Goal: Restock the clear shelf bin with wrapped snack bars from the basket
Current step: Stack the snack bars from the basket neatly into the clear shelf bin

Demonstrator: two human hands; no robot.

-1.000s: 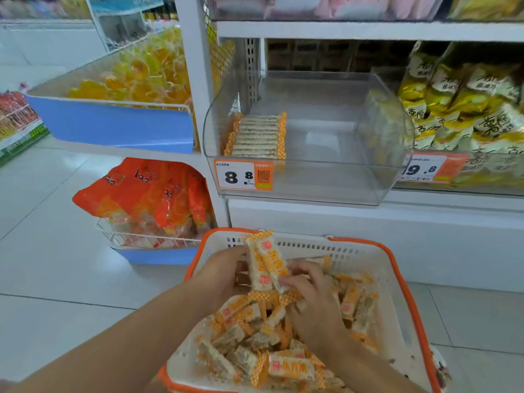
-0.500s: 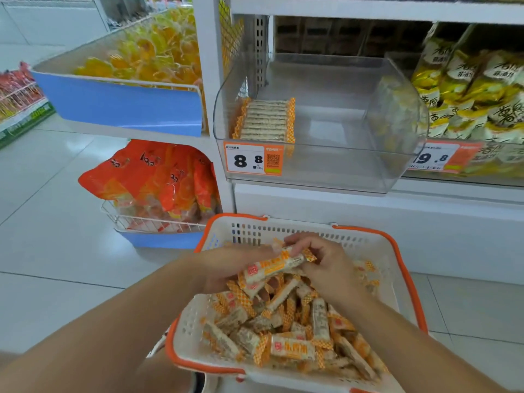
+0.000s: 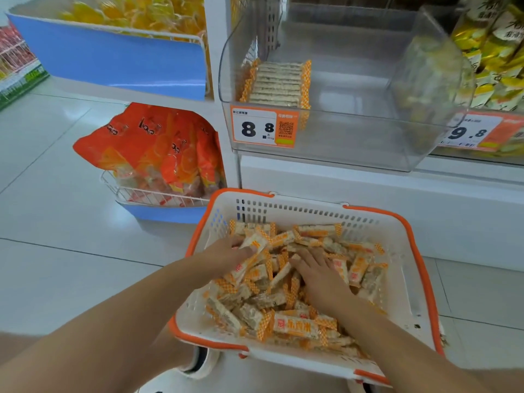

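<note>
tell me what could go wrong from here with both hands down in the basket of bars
1. The left hand grips a bunch of snack bars at once; some could slip out and drop to the floor on the way up to the clear bin.
2. The neat row of bars sits at the bin's left end; a careless drop could knock it askew.
3. The right hand presses flat on the loose pile, which might crush bars.

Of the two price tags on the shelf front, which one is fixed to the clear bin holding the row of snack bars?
The 8.8 tag, on the front left of the clear bin, just below the snack bars. The 9.8 tag sits farther right, in front of the yellow packets.
</note>
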